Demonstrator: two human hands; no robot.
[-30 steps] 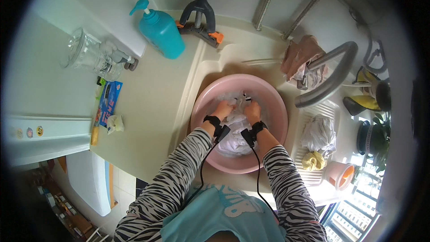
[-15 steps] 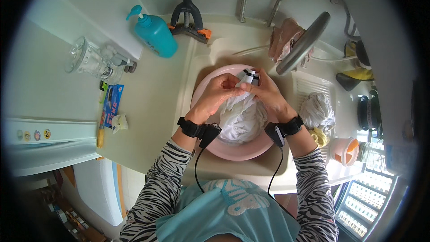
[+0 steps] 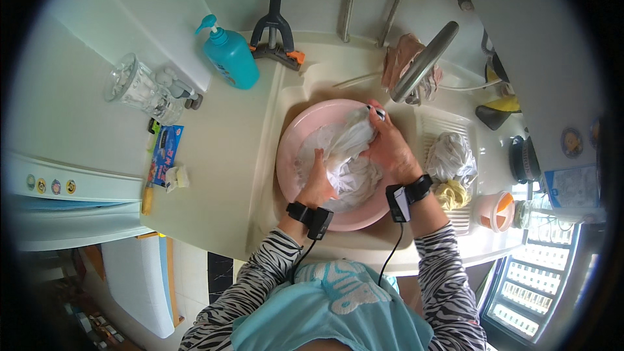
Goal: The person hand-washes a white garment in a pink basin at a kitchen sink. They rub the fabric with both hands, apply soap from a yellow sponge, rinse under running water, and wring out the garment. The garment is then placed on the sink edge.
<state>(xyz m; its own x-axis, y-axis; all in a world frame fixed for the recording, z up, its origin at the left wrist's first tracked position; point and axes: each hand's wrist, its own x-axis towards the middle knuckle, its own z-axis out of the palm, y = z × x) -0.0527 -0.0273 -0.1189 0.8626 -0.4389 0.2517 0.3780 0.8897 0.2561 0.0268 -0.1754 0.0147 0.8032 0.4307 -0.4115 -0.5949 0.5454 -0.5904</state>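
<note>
Now, over a round pink basin [image 3: 285, 157], the right hand [image 3: 394, 151] gripped white cloth [image 3: 356, 179]; the open left hand [image 3: 316, 186] touched it.

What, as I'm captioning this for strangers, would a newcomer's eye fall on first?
Probably the pink basin at the centre, where the left hand and right hand are on white cloth. Next, perhaps, the turquoise pump bottle at upper left. The zebra-striped sleeves, coming in from the lower edge, may also catch it.
</note>
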